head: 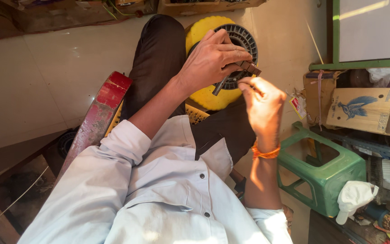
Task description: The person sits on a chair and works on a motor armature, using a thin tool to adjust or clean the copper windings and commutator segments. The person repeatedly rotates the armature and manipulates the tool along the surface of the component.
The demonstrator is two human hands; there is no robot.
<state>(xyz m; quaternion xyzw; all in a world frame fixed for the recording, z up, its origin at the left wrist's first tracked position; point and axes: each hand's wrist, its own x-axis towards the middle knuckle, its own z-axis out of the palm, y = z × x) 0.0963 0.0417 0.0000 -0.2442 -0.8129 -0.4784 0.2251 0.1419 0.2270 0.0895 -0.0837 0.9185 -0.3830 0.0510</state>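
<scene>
Dark metal strip point(249, 68) pinched between both hands above yellow disc point(204, 31); long axis running up-left to down-right; left hand point(213, 58) clamped over upper end with slim rod point(220, 86); right hand point(262, 106) nipping lower end, equally near.

Left hand point(211, 58) grips a dark tool point(242, 72) above a yellow disc point(208, 97); right hand point(262, 106) pinches its tip.

Small dark brown block point(250, 68) pinched between fingertips.
</scene>
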